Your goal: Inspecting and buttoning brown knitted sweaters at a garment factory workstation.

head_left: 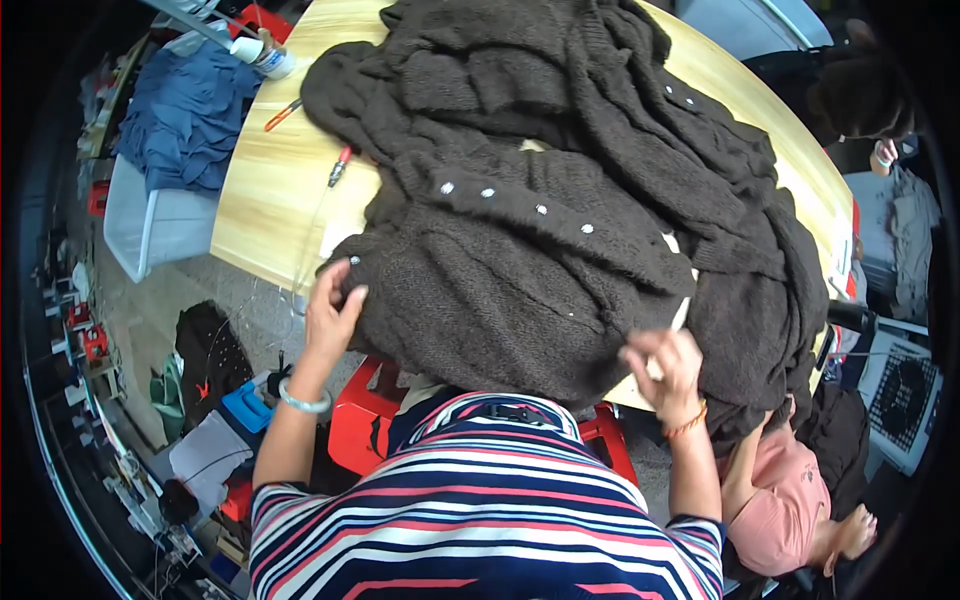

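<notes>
Across the counter (270, 190) lies the brown cardigan (560, 210), its near hem pinched at both ends: left hand (330, 312) and right hand (665, 368) equally near.

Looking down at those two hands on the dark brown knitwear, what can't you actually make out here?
Head view:
- Left hand: fingertips curl into the dark brown cardigan, so the grip is unclear.
- Right hand: blurred; whether it pinches the knit or the white tag is uncertain.
- Wooden table: mostly covered by the knitwear.
- Red stool: partly hidden by the person's striped top.
</notes>
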`<state>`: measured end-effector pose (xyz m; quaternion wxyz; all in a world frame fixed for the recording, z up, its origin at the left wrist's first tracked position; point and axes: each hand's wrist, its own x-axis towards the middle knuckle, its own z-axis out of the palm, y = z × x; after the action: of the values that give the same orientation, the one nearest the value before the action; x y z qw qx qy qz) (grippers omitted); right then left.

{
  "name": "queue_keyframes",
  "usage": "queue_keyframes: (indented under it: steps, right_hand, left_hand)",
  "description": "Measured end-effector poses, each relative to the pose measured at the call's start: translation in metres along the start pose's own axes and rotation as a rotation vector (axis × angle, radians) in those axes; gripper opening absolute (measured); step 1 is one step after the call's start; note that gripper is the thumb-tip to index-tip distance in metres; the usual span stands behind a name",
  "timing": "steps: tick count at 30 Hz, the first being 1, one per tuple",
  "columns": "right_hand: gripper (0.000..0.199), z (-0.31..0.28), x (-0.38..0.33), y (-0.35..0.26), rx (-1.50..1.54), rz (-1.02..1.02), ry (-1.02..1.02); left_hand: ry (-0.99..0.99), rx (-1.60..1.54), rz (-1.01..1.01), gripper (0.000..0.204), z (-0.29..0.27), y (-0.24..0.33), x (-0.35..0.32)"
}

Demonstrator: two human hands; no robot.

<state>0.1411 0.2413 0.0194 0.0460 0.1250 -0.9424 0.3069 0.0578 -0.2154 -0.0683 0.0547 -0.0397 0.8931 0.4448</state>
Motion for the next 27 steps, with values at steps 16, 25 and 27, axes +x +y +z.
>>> queue_keyframes:
  steps: [16, 25, 27]
  right_hand:
    - [0.051, 0.065, -0.046, -0.016, 0.080, 0.056, -0.351]
    - [0.048, 0.096, -0.062, -0.014, -0.095, 0.054, -0.117]
    - [0.034, 0.089, -0.053, -0.003, -0.015, 0.065, -0.022]
  left_hand:
    - [0.015, 0.054, 0.238, 0.037, 0.016, -0.032, -0.002]
    - [-0.319, -0.720, -0.091, 0.035, -0.006, 0.083, 0.001]
    - [-0.408, -1.058, -0.225, 0.043, -0.017, 0.121, 0.017]
